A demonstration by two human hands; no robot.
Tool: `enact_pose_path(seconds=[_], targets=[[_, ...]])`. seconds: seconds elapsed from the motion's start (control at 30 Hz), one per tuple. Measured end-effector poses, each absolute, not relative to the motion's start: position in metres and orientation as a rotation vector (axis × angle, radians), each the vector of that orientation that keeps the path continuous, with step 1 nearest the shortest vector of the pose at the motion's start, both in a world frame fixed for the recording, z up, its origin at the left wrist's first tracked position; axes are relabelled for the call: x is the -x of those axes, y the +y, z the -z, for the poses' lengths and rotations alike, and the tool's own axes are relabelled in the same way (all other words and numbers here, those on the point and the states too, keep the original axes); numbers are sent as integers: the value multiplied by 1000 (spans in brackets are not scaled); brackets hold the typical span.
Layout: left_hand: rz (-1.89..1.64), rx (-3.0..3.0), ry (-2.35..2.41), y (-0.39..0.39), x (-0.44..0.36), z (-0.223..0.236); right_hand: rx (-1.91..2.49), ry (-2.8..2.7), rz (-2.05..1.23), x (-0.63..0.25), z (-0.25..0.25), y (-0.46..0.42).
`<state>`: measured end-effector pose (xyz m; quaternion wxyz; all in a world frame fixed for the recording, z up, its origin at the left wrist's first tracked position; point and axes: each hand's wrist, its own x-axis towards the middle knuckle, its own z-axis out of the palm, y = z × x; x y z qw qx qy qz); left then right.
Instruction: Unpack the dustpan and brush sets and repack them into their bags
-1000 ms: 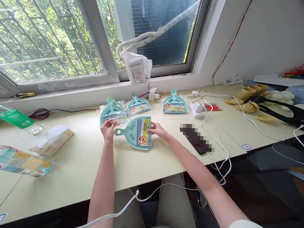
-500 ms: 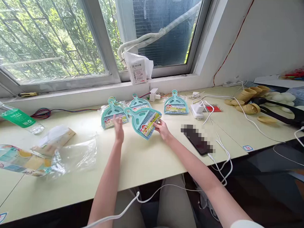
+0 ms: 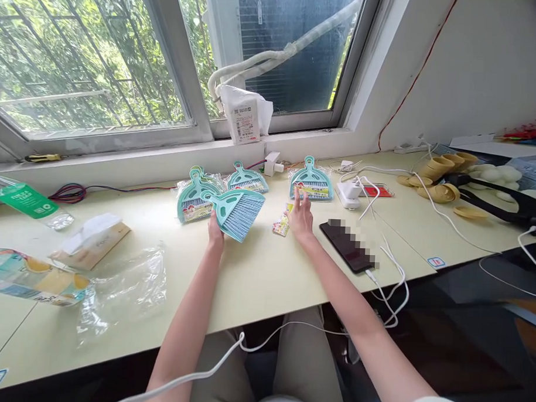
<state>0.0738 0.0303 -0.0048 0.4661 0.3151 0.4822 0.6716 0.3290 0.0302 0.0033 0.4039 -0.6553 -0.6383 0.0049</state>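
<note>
One head view serves me, and just off its centre, toward eight o'clock, I have my left hand (image 3: pixel 216 231) pinching the turquoise dustpan (image 3: pixel 224 207) by its edge, a bristled brush (image 3: pixel 241 216) nested inside. At the pan's three o'clock, my right hand (image 3: pixel 302 218) has its fingers spread beside a printed card (image 3: pixel 280 226); whether they touch, I can't tell. I judge the pan light, stiff and rather slick, the bristles springy. I'd grip the rim or the looped handle, toward ten o'clock, sparing the bristles.
</note>
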Motion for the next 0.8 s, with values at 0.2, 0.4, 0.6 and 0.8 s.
enact_pose_path(seconds=[0.2,0.4,0.6,0.8], targets=[[-1377,-1233,1138,13,-101,-6,1351,-1927,224,-296,-8,4],[-1255,-1570,959,-9,-130,-15,1401,-1930,255,-281,-1,1],[-1113,-1601,925,-5,-117,-23,1319,-1724,26,-286,-6,8],[-1076,-1704,979,-4,-115,-31,1214,-1556,-225,-284,-11,11]])
